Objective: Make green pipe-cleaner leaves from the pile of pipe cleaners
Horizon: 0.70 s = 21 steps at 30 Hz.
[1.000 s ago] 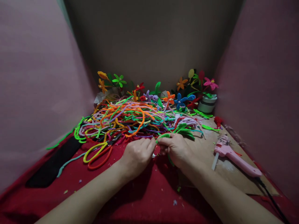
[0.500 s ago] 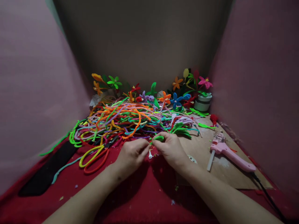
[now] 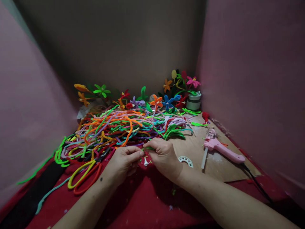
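A small green fuzzy pipe-cleaner piece (image 3: 149, 148) is pinched in my right hand (image 3: 165, 157), mostly hidden by the curled fingers. My left hand (image 3: 122, 160) is closed, thumb against forefinger, at the near end of the same piece. The two sets of fingertips almost meet. Just below them, over the red cloth (image 3: 143, 203), shows a small white piece (image 3: 146, 162) with a flared end; whether it hangs from the green piece or lies on the cloth I cannot tell.
A heap of colourful pipe cleaners (image 3: 114, 124) lies ahead, with yellow-and-red-handled scissors (image 3: 82, 178) at left. On the right, a wooden board (image 3: 190, 144) carries a pink glue gun (image 3: 224, 151) and a white holed disc (image 3: 186, 161). Fuzzy flowers (image 3: 168, 103) stand behind, near a pot (image 3: 193, 102).
The view has swung right, so the surroundings shift left. My right hand has turned over more, covering most of the green piece; my left thumb now lies along the forefinger.
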Available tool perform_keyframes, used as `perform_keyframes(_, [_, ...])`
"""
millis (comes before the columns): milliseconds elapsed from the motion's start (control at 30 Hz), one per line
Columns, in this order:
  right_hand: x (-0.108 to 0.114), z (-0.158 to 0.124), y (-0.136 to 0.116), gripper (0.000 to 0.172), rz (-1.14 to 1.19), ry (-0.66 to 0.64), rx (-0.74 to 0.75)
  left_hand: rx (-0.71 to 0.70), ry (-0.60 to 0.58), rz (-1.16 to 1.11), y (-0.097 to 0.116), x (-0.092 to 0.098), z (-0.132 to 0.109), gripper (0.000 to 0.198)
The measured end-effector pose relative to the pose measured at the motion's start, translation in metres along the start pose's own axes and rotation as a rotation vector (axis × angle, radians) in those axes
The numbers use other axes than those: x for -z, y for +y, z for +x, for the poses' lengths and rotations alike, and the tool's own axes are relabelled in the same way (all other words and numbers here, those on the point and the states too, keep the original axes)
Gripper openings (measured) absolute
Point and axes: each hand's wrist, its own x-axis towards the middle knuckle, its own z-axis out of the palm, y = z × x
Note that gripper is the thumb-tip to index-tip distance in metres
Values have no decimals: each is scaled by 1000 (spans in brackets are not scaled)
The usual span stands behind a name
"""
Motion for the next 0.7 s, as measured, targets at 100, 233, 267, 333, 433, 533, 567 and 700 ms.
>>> perform_keyframes(100, [2,3,-2,17,-75,54,68,-26,52,-51,-4,1,2,24])
perform_keyframes(233, [7,0,-19,33,-262,161,322,-169,103,20,7,9,14,20])
perform_keyframes(267, [7,-2,-23,33,-248,160,410,-187,107,31,12,8,19,20])
perform_keyframes(333, [4,-8,-30,25,-207,100,552,-182,102,122,23,0,29,22])
perform_keyframes(433, [-3,-15,-32,19,-182,-18,646,-236,113,323,35,-22,47,26])
perform_keyframes(533, [-7,-18,-28,17,-180,-47,623,-375,125,574,39,-46,68,29])
perform_keyframes(567, [-7,-18,-27,16,-180,-44,607,-406,132,620,38,-52,76,29])
perform_keyframes(700, [-6,-16,-25,15,-172,-35,586,-480,125,764,34,-67,101,25])
